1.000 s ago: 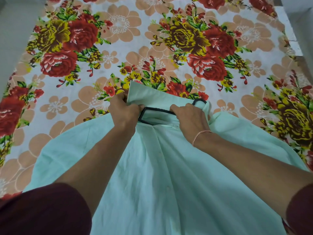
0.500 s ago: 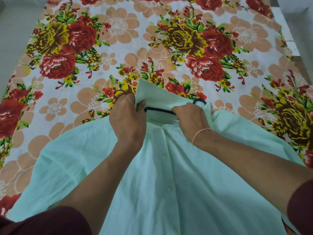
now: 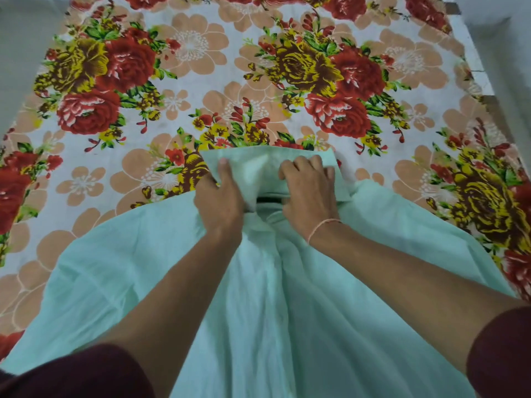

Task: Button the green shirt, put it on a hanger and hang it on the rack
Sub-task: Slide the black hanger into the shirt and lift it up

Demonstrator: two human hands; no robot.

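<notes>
The green shirt (image 3: 258, 311) lies spread on the flowered sheet (image 3: 201, 81), its collar (image 3: 258, 165) farthest; left grip (image 3: 219, 201) and right grip (image 3: 309, 196) each pinch that collar, a black hanger (image 3: 268, 200) sliver showing between them

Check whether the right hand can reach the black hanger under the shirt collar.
Probably yes: the right hand grips the collar directly beside the dark hanger sliver at the neck opening; only collar fabric covers it.

Thin, matt, creased cloth shirt (image 3: 258, 297) lies on a matt floral-printed cloth sheet (image 3: 201, 81).
</notes>
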